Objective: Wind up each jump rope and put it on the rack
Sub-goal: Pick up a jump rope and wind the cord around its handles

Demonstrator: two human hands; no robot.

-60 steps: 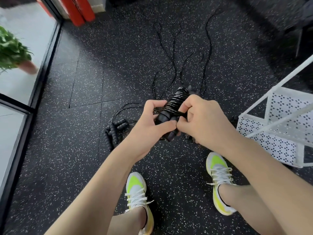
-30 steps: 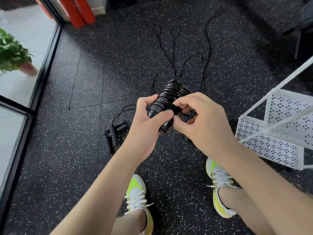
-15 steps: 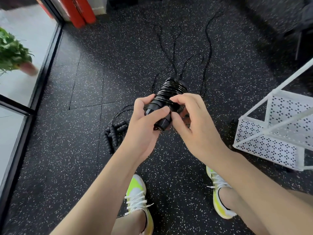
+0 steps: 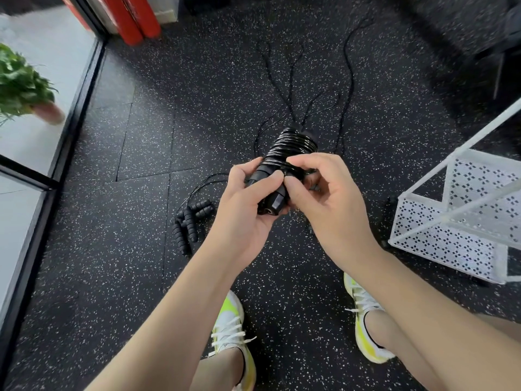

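Observation:
A black jump rope (image 4: 290,148) is coiled tightly round its two handles, held in the air above the floor. My left hand (image 4: 248,204) grips the lower ends of the handles, thumb across them. My right hand (image 4: 327,196) pinches the cord at the lower coils with thumb and forefinger. More black jump ropes lie on the floor: a bunch of ribbed handles (image 4: 190,221) to the left, and loose cords (image 4: 348,77) stretching away beyond my hands. The white perforated metal rack (image 4: 451,241) stands at the right.
The floor is black speckled rubber tiling. A glass wall with a black frame (image 4: 76,114) runs along the left, with a potted plant (image 4: 22,86) behind it. Red cylinders (image 4: 132,18) stand at the top left. My two shoes (image 4: 363,320) are below the hands.
The wound bundle has risen a little and tilted. My right hand shifted from wrapping round the bundle to pinching the cord near the handle ends. The left hand keeps its hold.

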